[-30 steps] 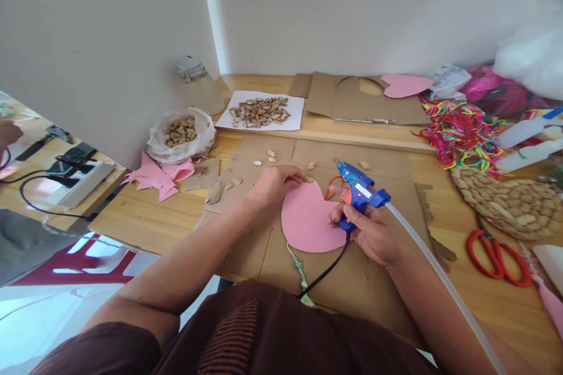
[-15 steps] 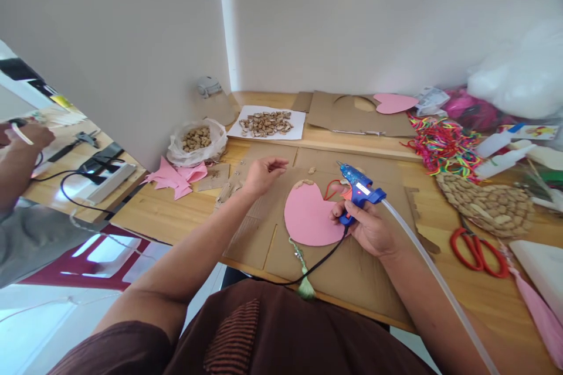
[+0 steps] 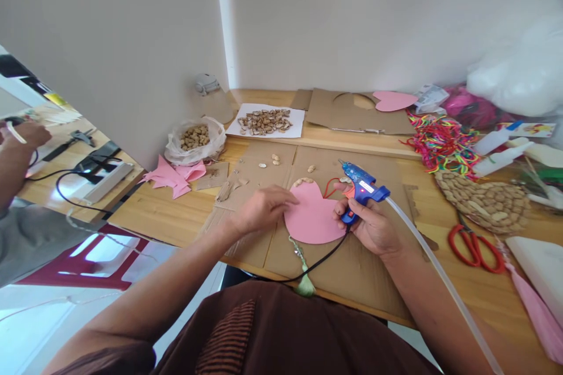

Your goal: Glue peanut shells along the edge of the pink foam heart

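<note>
Your hands at the pink foam heart (image 3: 313, 218) on the cardboard-covered bench (image 3: 176, 217)
Your right hand (image 3: 373, 227) has its fingers wrapped round the blue glue gun (image 3: 361, 186); your left hand (image 3: 259, 211) presses loosely spread fingers on the heart's edge; the crumpled clear plastic bag (image 3: 193, 140) holds peanuts

I see a glossy blue plastic glue gun (image 3: 361, 186) over a smooth matt pink paper heart (image 3: 313, 218). Under it lies rough brown corrugated cardboard (image 3: 352, 272) on a pale varnished wood table (image 3: 162, 217). The scissors (image 3: 472, 244) have shiny red plastic handles.
</note>
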Tool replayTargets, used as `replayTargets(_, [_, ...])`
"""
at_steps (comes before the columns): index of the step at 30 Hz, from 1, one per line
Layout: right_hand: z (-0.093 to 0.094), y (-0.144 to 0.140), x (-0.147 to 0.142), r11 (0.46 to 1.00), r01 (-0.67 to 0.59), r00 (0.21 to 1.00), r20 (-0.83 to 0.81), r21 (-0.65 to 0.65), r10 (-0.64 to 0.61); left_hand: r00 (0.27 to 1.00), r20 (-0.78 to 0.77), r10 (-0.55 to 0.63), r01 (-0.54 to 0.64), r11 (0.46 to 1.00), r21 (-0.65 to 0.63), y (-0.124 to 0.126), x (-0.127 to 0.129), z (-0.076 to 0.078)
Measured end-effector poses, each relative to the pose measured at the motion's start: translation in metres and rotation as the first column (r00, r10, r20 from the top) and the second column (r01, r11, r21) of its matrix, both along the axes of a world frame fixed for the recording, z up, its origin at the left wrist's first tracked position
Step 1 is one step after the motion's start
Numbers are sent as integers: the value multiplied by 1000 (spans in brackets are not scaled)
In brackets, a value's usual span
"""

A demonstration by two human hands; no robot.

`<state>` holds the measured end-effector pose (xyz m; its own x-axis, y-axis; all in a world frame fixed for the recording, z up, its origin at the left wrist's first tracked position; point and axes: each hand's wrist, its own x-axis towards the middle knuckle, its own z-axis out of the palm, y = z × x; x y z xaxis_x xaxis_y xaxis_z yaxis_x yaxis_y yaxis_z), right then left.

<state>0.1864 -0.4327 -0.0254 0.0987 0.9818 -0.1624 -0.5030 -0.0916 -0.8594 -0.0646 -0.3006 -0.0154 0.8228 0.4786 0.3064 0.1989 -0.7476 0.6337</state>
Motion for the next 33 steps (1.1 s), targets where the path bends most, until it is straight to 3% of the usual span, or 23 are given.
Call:
replayTargets(2, [2, -2, 1, 1000, 17, 999, 42, 12, -18, 983, -39, -179, 181, 983, 41, -13, 1, -4])
replayTargets(4, [5, -7, 3, 995, 91, 989, 114, 33, -95, 961, -89, -263, 270, 960, 71, -21, 2, -8])
replayTargets(8, [10, -31, 3, 932, 357, 908, 206, 71, -363, 960, -132, -247, 262, 960, 104, -29, -1, -11])
replayTargets(10, [12, -45, -1, 907, 418, 883, 210, 59, -420, 965, -121, -231, 243, 965, 101, -30, -3, -11])
replayTargets(15, [19, -53, -21, 923, 383, 907, 184, 19, -380, 977, -77, -198, 204, 976, 77, -35, -6, -13])
replayTargets(23, [13, 5, -19, 895, 429, 883, 152, 123, -444, 981, 46, -186, 184, 982, 42, -48, 3, -23])
replayTargets(26, [8, 14, -14, 891, 433, 885, 122, 138, -449, 974, 81, -213, 211, 977, 35, -53, 8, -25])
replayTargets(33, [26, -34, -21, 909, 412, 907, 67, 54, -415, 943, -42, -330, 332, 941, 64, -68, -4, -8])
